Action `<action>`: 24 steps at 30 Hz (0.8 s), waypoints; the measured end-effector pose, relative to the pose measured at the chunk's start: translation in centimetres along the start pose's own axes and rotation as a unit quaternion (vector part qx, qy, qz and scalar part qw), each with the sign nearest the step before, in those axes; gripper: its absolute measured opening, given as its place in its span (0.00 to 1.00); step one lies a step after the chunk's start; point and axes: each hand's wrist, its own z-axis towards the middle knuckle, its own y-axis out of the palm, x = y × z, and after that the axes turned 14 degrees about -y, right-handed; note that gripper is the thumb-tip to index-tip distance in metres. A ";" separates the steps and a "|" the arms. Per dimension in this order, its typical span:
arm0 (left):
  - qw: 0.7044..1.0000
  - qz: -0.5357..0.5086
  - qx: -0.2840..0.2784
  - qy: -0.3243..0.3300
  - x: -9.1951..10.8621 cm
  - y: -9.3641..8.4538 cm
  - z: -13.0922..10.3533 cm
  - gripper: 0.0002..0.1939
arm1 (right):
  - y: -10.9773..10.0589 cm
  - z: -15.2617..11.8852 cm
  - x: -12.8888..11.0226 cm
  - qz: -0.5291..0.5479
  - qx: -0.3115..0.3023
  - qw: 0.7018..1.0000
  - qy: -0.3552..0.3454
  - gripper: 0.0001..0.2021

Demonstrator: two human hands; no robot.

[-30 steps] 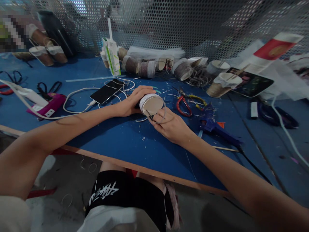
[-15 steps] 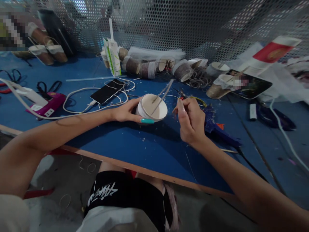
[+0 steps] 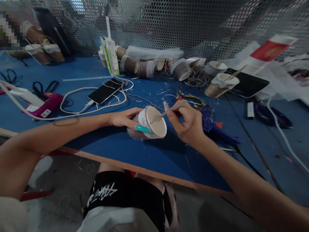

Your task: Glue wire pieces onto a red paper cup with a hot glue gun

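My left hand [image 3: 129,120] is closed around a cord-wrapped cup [image 3: 137,130] with a white lace band. The cup lies tilted just over the table, its pale round end turned to the right. From the middle of that end runs a grey-brown cord [image 3: 160,116]. Its far part is pinched between the thumb and fingers of my right hand [image 3: 187,122], right of the cup. Behind my right hand lie a blue glue gun [image 3: 220,133] and yellow-handled pliers [image 3: 199,104], partly hidden.
A phone [image 3: 105,91] with a white cable lies at the left, near a purple power strip [image 3: 44,105]. Several wrapped cups [image 3: 146,69] and a drink carton [image 3: 110,56] line the back. At the right are a tablet [image 3: 253,84], another cup [image 3: 218,88] and blue-handled scissors [image 3: 275,116].
The cup has tipped over to the right and come slightly nearer. My right hand has taken hold of the cord, which stood free above the cup before.
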 end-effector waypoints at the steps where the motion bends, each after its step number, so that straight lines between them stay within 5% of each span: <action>1: 1.000 -0.007 0.000 -0.002 0.0 0.0 0.0 0.36 | 0.0 0.0 0.0 -0.004 0.001 1.000 -0.006 0.18; 11: 0.992 -0.086 0.008 -0.089 1.7 0.9 0.1 0.38 | 0.2 0.1 0.5 -0.115 0.025 0.980 -0.160 0.16; 24: 0.991 -0.099 0.016 -0.088 1.9 1.0 0.2 0.35 | 0.2 0.1 0.4 -0.167 -0.008 0.971 -0.171 0.17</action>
